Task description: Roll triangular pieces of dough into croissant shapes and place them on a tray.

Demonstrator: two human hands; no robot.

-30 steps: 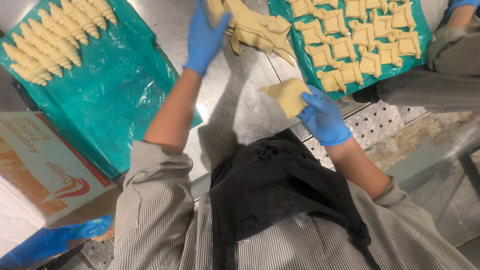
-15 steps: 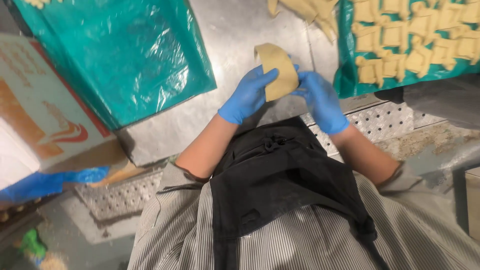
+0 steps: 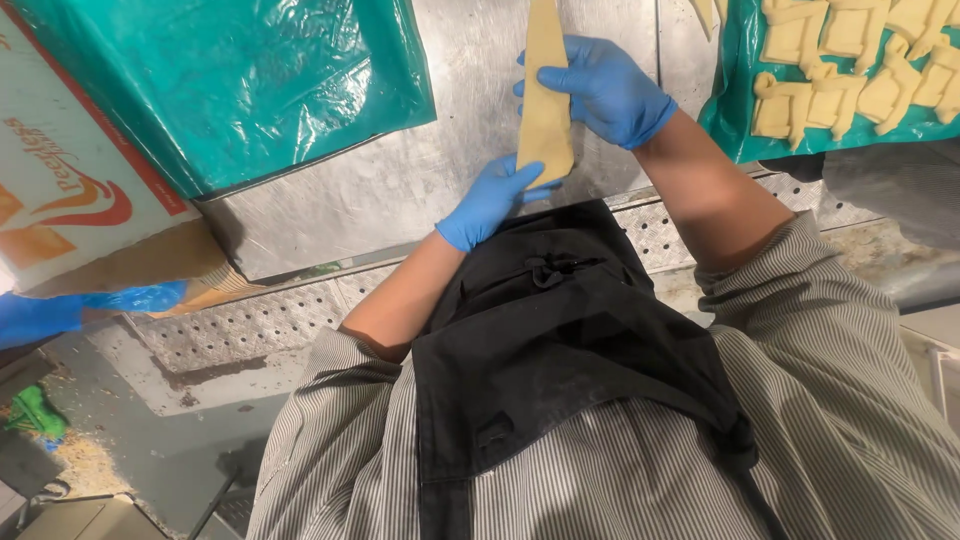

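A long tan triangle of dough (image 3: 545,110) lies stretched over the steel table (image 3: 440,170), its wide end toward me. My left hand (image 3: 492,200), in a blue glove, pinches that wide end. My right hand (image 3: 605,88), also gloved in blue, grips the strip higher up, near its narrow part. The tip of the dough runs out of the top of the view.
A teal plastic sheet (image 3: 230,80) covers a tray at the upper left. A second teal sheet (image 3: 740,110) at the upper right carries several cut dough pieces (image 3: 850,70). A cardboard box (image 3: 70,190) sits at left, a blue-gloved hand (image 3: 40,315) below it.
The dough piece, held wide and short between both hands before, is now pulled out into a long narrow triangle. The view has shifted, so the trays sit farther toward the edges.
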